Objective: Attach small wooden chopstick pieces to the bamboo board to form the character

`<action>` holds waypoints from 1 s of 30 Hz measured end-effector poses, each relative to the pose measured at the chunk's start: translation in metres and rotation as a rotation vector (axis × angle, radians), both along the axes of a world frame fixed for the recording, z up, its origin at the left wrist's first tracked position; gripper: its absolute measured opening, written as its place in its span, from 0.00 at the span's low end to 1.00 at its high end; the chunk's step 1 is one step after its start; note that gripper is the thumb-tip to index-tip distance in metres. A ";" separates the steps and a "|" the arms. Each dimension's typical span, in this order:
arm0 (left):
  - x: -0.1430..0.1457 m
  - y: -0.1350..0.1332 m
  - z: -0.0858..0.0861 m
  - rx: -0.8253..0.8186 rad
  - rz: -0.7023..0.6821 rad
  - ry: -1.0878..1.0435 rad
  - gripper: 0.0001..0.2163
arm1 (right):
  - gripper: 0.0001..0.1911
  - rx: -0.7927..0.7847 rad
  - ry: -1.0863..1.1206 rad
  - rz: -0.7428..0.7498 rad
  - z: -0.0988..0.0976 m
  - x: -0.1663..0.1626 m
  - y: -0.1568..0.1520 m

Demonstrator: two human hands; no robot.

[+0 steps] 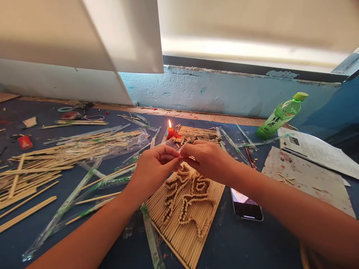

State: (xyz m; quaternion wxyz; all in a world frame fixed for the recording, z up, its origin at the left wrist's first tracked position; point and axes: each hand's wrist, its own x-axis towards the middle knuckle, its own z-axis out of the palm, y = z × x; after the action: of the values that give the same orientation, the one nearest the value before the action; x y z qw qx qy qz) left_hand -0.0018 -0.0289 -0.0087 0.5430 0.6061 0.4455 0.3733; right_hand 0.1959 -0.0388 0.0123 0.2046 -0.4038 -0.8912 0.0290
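My left hand (155, 164) and my right hand (207, 158) meet above a panel of light wooden sticks (175, 239) laid side by side. The fingers of both hands are pinched together, fingertip to fingertip. Whatever sits between them is too small to make out. Raised on the panel is a curving pattern of small round wooden pieces (183, 209), partly hidden behind my hands. Just beyond my fingertips, a red candle (172, 132) burns with an upright flame. Behind it lies a part with scorched sticks (196, 132).
Loose wooden sticks (33, 179) and clear plastic wrappers (60, 215) cover the left side. On the right are a phone (246, 209), a stained paper sheet (305, 175), printed pages (322, 151) and a leaning green bottle (280, 117). A blue wall (207, 89) borders the back.
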 end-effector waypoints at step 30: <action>0.002 -0.006 0.007 0.134 -0.053 0.066 0.07 | 0.04 -0.436 0.227 0.085 -0.003 0.019 -0.081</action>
State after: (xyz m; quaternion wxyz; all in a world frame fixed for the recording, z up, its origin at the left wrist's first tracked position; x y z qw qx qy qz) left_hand -0.0002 -0.0349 -0.0014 0.4958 0.6648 0.4210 0.3673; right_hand 0.2147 -0.1193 0.0092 0.2098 -0.3948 -0.8514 0.2742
